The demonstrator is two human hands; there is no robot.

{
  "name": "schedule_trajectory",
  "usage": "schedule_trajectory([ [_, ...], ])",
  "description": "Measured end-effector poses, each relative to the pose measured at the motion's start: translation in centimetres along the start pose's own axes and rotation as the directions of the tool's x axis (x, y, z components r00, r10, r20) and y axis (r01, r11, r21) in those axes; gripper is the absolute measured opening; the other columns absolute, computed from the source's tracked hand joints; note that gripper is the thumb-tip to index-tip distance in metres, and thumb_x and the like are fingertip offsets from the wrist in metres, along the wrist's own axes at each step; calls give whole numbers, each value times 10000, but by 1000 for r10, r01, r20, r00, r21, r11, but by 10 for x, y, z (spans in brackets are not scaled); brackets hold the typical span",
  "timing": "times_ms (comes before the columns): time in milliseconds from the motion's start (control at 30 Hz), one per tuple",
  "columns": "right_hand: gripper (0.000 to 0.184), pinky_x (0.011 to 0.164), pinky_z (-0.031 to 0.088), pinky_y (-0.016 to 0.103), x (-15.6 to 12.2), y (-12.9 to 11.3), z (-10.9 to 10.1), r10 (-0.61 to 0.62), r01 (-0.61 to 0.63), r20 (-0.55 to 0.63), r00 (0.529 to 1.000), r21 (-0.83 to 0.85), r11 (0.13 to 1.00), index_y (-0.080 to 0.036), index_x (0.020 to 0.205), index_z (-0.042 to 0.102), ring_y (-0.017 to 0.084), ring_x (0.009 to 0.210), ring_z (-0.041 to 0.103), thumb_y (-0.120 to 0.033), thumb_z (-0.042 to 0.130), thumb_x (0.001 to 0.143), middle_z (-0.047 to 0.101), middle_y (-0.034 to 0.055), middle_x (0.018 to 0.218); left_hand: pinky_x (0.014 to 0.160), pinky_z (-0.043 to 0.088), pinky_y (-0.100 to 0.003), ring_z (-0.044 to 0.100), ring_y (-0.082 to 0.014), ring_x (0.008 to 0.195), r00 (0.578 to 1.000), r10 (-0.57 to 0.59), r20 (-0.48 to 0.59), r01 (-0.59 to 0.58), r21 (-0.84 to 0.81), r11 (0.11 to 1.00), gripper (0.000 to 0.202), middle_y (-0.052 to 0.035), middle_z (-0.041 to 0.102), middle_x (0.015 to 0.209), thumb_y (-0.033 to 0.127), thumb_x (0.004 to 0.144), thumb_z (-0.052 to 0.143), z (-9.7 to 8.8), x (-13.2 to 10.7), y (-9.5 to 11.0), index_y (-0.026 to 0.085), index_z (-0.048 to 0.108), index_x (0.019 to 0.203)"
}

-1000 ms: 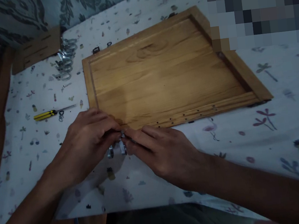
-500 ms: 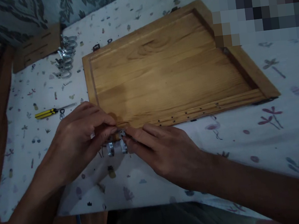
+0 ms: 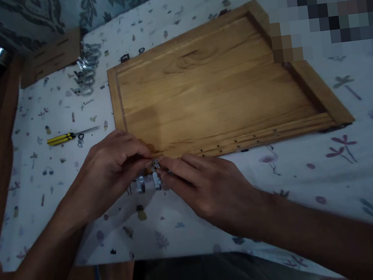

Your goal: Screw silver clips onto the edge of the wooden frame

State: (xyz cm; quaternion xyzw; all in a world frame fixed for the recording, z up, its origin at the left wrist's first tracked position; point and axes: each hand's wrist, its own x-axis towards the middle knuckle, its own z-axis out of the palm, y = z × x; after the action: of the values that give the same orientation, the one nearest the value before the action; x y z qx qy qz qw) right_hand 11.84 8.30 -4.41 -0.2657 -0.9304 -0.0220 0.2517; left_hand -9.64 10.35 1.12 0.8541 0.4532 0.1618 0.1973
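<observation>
A framed wooden panel (image 3: 198, 98) lies flat, with a row of small dark holes along its near edge. At its near left corner, two shiny curved metal hooks hang over the edge: a left hook (image 3: 140, 184) and a right hook (image 3: 157, 180). My right hand (image 3: 212, 186) is closed, its thumb and forefinger gripping the right hook's flat plate against the wood. My left hand (image 3: 114, 175) pinches just beside that plate, with thumb and forefinger together; whatever sits between those fingertips is too small to make out.
A yellow-and-black screwdriver (image 3: 61, 139) lies left of the panel. Farther back, several metal hooks (image 3: 85, 75) rest in a row beside a slotted brown board (image 3: 52, 56). A patterned white cloth (image 3: 190, 234) covers the table. The upper right corner is pixelated.
The whole view has shifted slightly, so everything sits a little farther right. Both hands stay at the same hook, with the left fingertips still pinched near its plate.
</observation>
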Motion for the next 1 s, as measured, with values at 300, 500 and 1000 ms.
schedule_trajectory([
  [300,246,625,469,306,-1,1,1,-2,2,-2,1000,3,1000,-110,1058,697,203,861,583,-138,474,957,693,108,1166,697,477,-291,580,-147,826,1000,16,27,-17,5,1000,75,0,650,832,240,926,596,3,2,0,218,634,865],
  [500,213,606,454,311,-1,1,1,-5,5,-11,1000,12,1000,-93,1062,689,220,858,595,-122,538,915,698,113,1155,704,466,-279,578,-139,829,999,20,37,-20,16,1000,77,13,656,832,250,924,600,3,2,-1,221,638,864],
  [1000,238,602,445,324,-2,0,2,0,0,20,1000,4,1000,-89,1073,673,214,893,575,-124,475,946,665,128,1153,736,439,-297,556,-148,857,994,83,73,-90,93,992,136,-1,645,851,217,951,540,4,5,5,207,623,843],
])
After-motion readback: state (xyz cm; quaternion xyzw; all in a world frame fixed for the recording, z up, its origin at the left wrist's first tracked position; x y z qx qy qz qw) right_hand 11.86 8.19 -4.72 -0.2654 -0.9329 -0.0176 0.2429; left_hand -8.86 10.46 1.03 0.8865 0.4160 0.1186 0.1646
